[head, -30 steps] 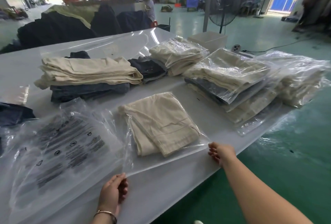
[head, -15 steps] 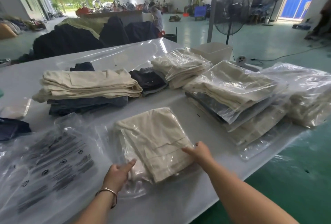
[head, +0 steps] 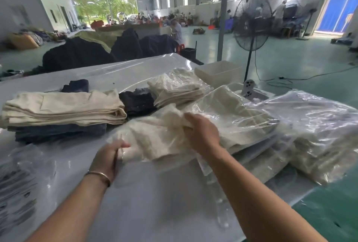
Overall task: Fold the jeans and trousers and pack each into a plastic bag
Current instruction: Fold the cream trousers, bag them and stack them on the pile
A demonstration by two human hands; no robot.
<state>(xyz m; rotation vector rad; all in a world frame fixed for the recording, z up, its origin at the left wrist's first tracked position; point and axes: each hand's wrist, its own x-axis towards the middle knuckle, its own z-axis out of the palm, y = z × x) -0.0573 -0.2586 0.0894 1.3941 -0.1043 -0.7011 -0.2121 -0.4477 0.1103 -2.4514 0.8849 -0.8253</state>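
1. Cream bagged trousers sit lifted at table centre; left hand grips the near-left edge, right hand clutches the top.
2. Step, seemingly: moving 1 finished pack; next, it likely needs setting squarely on the packed stack at right.

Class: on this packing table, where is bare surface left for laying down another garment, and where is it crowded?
Bare: the white table between the arms, nearer than the bagged cream trousers; also the far strip behind the unbagged cream-and-denim stack. Crowded: the packed bags piled right, empty printed bags at left.
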